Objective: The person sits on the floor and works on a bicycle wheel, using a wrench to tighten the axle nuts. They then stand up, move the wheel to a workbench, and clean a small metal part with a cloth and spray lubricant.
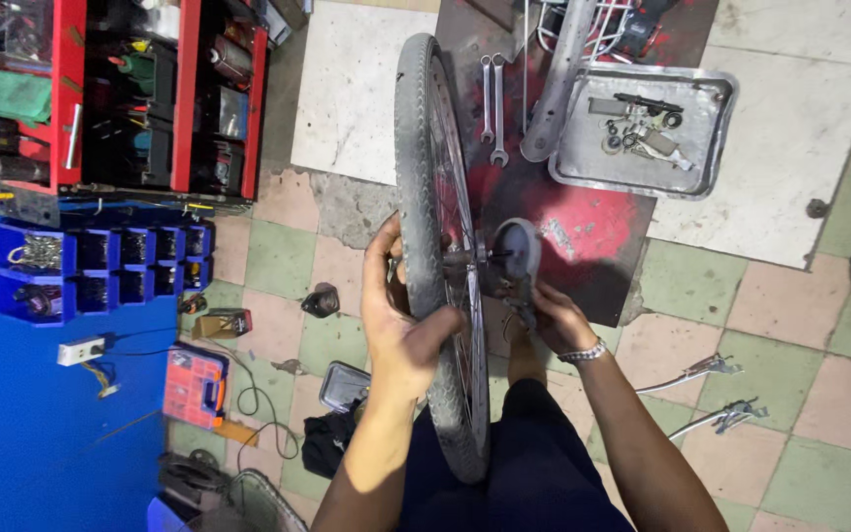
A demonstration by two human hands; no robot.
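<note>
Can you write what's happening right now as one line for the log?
left hand: grips wheel by tire | right hand: at hub | wheel: upright | floor: tray of small parts, two wrenches

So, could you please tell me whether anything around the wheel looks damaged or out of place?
The wheel itself shows no clear damage; the left hand grips its tyre and the right hand is at the hub. The floor tiles beside it are broken and patchy, and two spanners lie loose beside the metal tray.

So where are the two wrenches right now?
In the head view, the two wrenches lie side by side on the floor at top centre, between the upright wheel and the metal tray.
</note>
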